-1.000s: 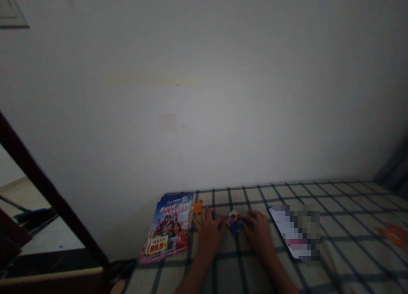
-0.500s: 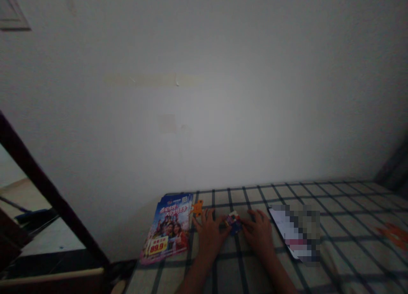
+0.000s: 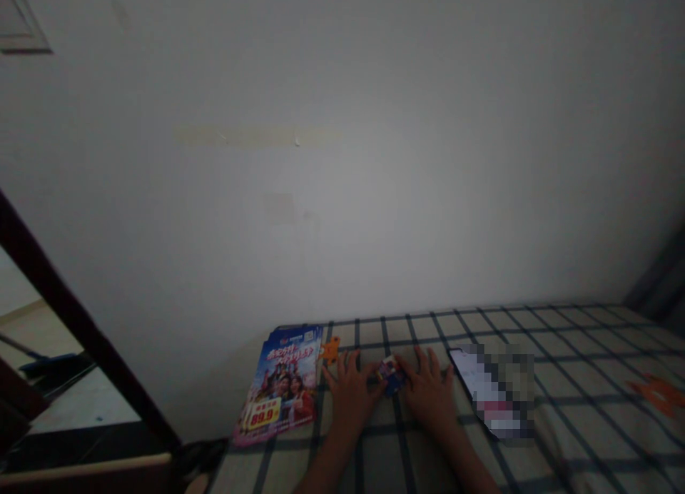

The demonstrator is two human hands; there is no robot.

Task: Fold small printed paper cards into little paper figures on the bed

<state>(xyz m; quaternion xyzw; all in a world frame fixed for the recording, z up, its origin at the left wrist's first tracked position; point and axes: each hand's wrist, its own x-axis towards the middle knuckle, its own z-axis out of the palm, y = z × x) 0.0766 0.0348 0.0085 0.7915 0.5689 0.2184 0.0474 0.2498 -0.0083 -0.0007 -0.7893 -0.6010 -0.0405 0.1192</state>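
Note:
A small folded piece of coloured paper (image 3: 391,375), blue with red and white, lies on the checked sheet (image 3: 578,415) between my two hands. My left hand (image 3: 350,393) rests flat left of it, fingers spread, its thumb touching the paper's left edge. My right hand (image 3: 429,392) lies flat on the right, fingers stretched out, with the fingertips pressing on the paper's right side. Neither hand grips it.
A stack of glossy flyers (image 3: 280,384) lies at the sheet's left edge. A small orange paper shape (image 3: 330,349) sits beside them. A phone (image 3: 493,397) with a lit screen lies right of my hands. Another orange shape (image 3: 660,393) is at far right. A wall stands close behind.
My right hand has slid a little left and its fingers have stretched out flatter beside the folded paper. The left hand and the paper have barely moved.

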